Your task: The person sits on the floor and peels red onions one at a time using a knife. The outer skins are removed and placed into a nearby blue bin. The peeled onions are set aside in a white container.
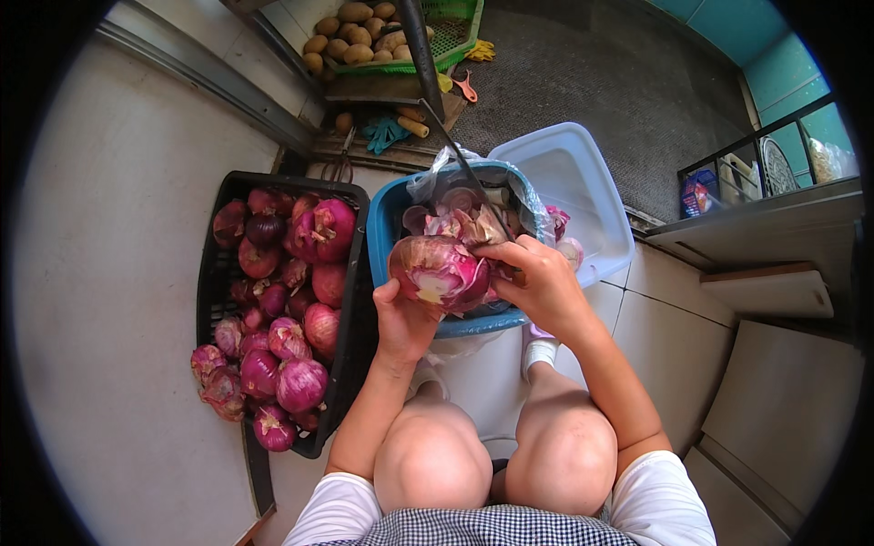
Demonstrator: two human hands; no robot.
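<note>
My left hand (404, 331) cups a large red onion (437, 276) from below and the left. A pale patch shows on the onion's near side, with loose skin at its right. Against that right side rest the thumb and fingers of my right hand (543, 290). A long, thin knife blade (471, 170) slants up and away from my right hand; its handle is hidden in the grip. Beneath both hands stands a blue plastic bin (380, 239), lined with a clear bag (444, 164) and holding onion skins (459, 222).
At left, a black plastic crate (354, 252) holds many red onions (300, 382). A pale plastic tub (604, 218) sits right of the bin. Beyond are scissors (339, 164), a teal glove (386, 133), a peeler (468, 89) and a green basket (464, 27) of potatoes (358, 34).
</note>
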